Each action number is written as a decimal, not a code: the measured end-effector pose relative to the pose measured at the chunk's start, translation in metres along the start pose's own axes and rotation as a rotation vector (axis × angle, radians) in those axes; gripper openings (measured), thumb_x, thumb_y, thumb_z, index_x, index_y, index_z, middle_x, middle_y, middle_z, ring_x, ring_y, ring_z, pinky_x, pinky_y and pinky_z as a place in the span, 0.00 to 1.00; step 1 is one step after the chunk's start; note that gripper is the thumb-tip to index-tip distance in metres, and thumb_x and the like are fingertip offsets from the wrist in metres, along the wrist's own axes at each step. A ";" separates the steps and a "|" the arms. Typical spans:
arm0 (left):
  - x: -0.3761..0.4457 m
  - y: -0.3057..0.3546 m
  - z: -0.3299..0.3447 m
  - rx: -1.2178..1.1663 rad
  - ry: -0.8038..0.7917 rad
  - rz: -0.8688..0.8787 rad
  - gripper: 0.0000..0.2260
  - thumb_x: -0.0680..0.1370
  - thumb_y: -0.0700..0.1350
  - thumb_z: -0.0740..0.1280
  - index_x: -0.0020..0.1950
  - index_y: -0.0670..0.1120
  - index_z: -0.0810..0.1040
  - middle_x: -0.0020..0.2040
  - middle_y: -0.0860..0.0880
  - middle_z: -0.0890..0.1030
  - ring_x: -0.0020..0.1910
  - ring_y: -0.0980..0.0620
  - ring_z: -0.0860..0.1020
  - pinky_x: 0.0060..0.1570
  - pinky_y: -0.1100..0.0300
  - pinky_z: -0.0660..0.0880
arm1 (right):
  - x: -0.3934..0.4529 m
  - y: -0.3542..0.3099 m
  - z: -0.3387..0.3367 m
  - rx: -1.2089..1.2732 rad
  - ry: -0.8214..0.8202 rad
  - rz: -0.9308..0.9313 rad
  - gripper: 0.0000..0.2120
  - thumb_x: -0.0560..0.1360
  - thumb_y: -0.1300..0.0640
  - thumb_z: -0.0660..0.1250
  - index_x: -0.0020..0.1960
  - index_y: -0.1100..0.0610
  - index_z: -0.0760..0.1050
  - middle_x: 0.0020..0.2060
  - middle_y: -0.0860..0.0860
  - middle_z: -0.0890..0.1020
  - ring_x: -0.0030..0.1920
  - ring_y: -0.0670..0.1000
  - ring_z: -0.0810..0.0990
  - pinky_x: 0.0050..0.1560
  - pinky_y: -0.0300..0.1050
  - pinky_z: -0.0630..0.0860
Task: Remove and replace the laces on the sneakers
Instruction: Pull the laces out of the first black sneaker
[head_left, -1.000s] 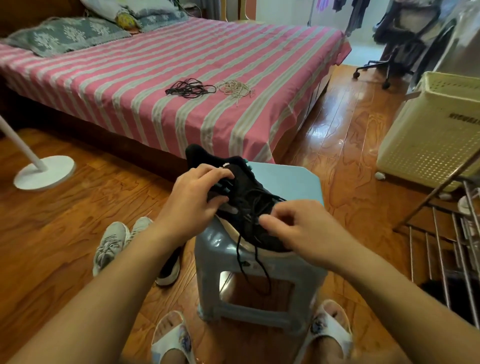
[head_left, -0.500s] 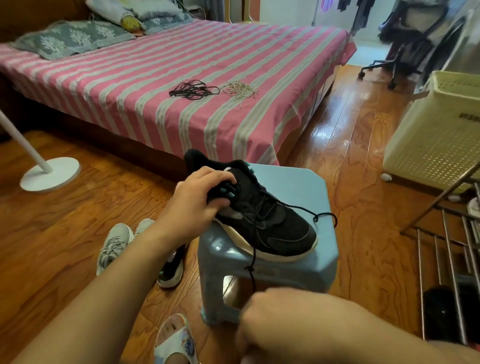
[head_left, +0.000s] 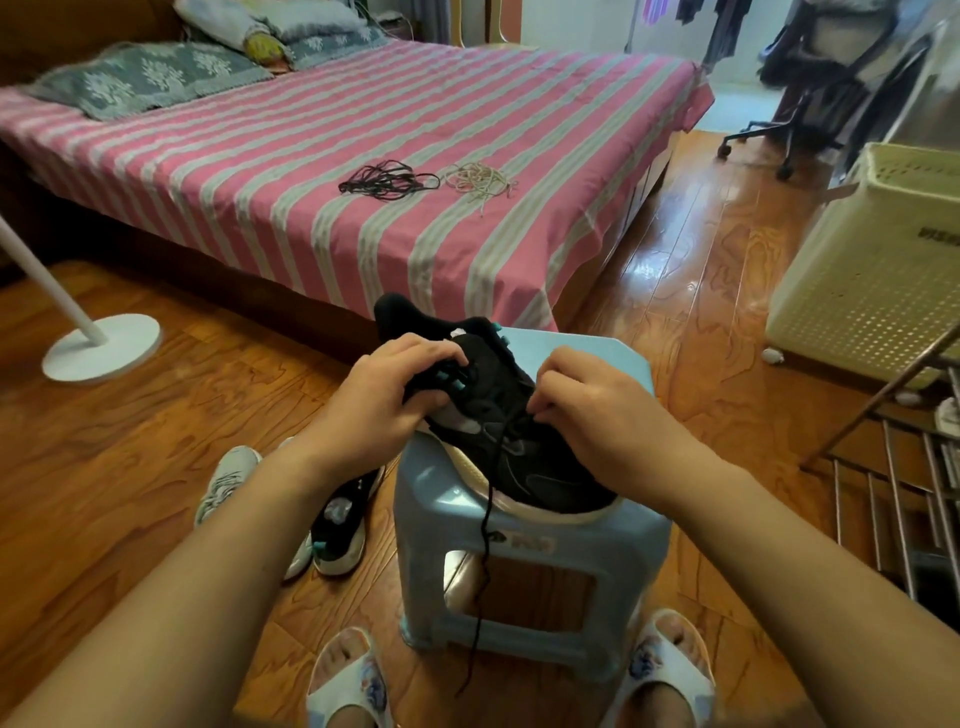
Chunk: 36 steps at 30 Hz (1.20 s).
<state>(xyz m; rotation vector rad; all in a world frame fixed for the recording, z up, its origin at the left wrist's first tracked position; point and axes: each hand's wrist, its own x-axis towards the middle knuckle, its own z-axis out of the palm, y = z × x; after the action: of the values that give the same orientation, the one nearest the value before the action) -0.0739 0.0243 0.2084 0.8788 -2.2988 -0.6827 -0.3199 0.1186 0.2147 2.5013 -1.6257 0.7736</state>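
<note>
On the blue stool (head_left: 524, 540) we see a black sneaker (head_left: 519, 447) resting. Our left hand (head_left: 387, 397) grips its heel end, fingers curled round it. Our right hand (head_left: 597, 410) pinches the black lace (head_left: 485, 525) above the stool, whose loose end hangs down before the stool.

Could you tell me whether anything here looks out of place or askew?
The black sneaker overhangs the light blue plastic stool, its loose black lace dangling toward the floor. That suits the unlacing; nothing else stands out.
</note>
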 end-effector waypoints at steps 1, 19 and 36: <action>0.000 -0.001 -0.001 0.008 -0.003 0.005 0.20 0.77 0.35 0.72 0.65 0.55 0.78 0.59 0.61 0.77 0.64 0.55 0.76 0.66 0.49 0.73 | -0.008 -0.001 -0.004 0.003 -0.034 -0.011 0.02 0.75 0.61 0.71 0.47 0.57 0.79 0.47 0.52 0.77 0.46 0.55 0.76 0.43 0.55 0.78; 0.006 -0.005 0.003 0.063 0.011 0.018 0.19 0.77 0.36 0.73 0.66 0.51 0.78 0.58 0.59 0.78 0.63 0.56 0.77 0.65 0.51 0.74 | -0.048 -0.012 -0.087 0.984 -0.550 0.548 0.20 0.78 0.38 0.65 0.36 0.52 0.75 0.30 0.51 0.75 0.30 0.49 0.76 0.37 0.48 0.77; 0.005 0.001 0.006 0.069 0.015 0.021 0.20 0.77 0.34 0.72 0.65 0.51 0.78 0.57 0.57 0.77 0.61 0.53 0.76 0.63 0.52 0.73 | 0.004 -0.022 0.002 0.126 -0.024 0.634 0.12 0.77 0.43 0.67 0.50 0.52 0.75 0.42 0.47 0.77 0.45 0.51 0.75 0.45 0.48 0.70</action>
<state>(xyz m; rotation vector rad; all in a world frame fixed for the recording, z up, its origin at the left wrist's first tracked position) -0.0813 0.0234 0.2067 0.8866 -2.3270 -0.5883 -0.2990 0.1239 0.2196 2.0579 -2.4878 0.9121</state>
